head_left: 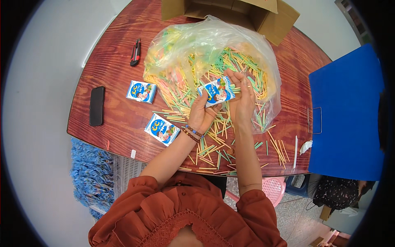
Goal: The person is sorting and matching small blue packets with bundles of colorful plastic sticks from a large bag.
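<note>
My left hand (202,115), with beaded bracelets at its wrist, grips a small blue-and-white packet (215,91) over the middle of the table. Beside the packet's right end, my right hand (243,100) curls round a few thin pale sticks (235,88), whose ends meet the packet's end. Whether they reach inside it I cannot tell. Beneath both hands lies a heap of thin yellow, green and pink sticks (222,123), spilling from a large clear plastic bag (269,53). Left of my left forearm rest a similar packet (162,129) and a small stack of packets (141,91).
On the red wood-grain table (113,119) are a black phone (97,106) and a red-and-black utility knife (135,52). An open cardboard box (284,24) stands at the back. A blue board (345,115) is at the right. Many blue packets (91,173) fill a crate lower left.
</note>
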The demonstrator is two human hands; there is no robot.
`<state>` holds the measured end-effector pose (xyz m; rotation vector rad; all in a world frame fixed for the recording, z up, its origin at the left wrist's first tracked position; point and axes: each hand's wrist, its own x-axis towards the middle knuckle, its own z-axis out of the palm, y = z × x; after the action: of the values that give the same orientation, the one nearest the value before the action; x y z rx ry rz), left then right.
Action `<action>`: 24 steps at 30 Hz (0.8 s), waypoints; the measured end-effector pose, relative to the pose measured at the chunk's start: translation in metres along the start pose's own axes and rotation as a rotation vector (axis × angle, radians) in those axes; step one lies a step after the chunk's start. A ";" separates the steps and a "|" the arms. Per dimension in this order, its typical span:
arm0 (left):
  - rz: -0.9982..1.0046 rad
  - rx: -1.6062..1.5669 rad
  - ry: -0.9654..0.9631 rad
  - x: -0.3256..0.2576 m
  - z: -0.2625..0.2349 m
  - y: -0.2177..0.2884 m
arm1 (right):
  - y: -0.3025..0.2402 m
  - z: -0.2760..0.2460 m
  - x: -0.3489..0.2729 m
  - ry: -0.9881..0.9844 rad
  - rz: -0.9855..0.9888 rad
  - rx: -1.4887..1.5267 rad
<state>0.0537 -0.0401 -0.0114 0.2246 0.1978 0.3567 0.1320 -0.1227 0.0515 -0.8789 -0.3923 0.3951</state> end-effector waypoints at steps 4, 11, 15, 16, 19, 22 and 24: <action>-0.007 0.036 0.052 0.003 -0.001 0.001 | -0.001 -0.003 0.003 -0.108 -0.005 -0.385; -0.014 -0.015 -0.027 0.007 -0.003 0.005 | -0.019 0.002 0.001 -0.238 0.046 -0.838; -0.008 0.049 -0.050 0.006 -0.002 0.008 | -0.033 0.005 -0.003 -0.123 -0.429 -1.228; 0.022 0.077 -0.066 0.006 0.000 0.008 | -0.038 0.008 -0.004 -0.144 -0.594 -1.500; 0.044 0.083 -0.146 0.006 0.006 0.003 | -0.036 0.031 -0.007 -0.289 -0.536 -1.568; 0.017 0.030 -0.189 0.010 -0.003 0.007 | -0.042 0.042 -0.011 -0.299 -0.462 -1.470; 0.070 0.071 -0.153 0.008 0.003 0.020 | -0.042 0.037 -0.022 -0.280 -0.350 -1.340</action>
<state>0.0547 -0.0192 -0.0046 0.3278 0.0515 0.4009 0.1021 -0.1335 0.1030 -2.0149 -1.1035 -0.1442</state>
